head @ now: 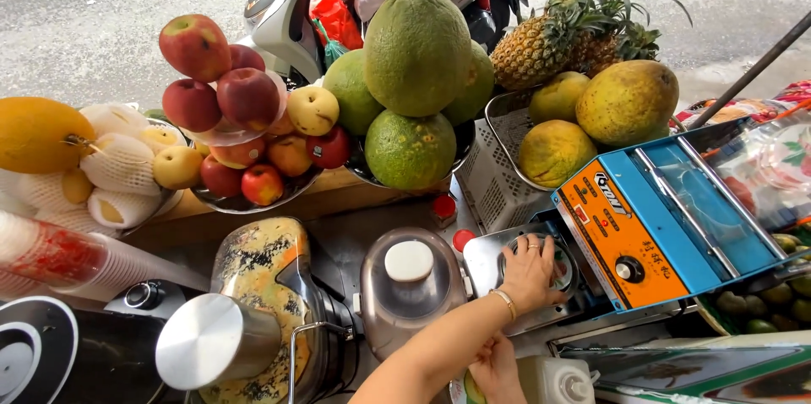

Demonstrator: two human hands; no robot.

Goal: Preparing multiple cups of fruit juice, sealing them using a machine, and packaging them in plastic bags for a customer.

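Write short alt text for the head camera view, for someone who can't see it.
One hand presses on the tray of a blue and orange cup-sealing machine, the other hand low beside a white bottle. Bowls of apples, pomelos and pineapples stand behind.

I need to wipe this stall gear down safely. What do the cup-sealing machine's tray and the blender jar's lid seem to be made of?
The tray under the person's right hand looks like bare polished metal, probably stainless steel: silvery with soft reflections. The blender jar's lid looks like smoky translucent plastic with an opaque white plastic cap; the matte, even colour suggests it.
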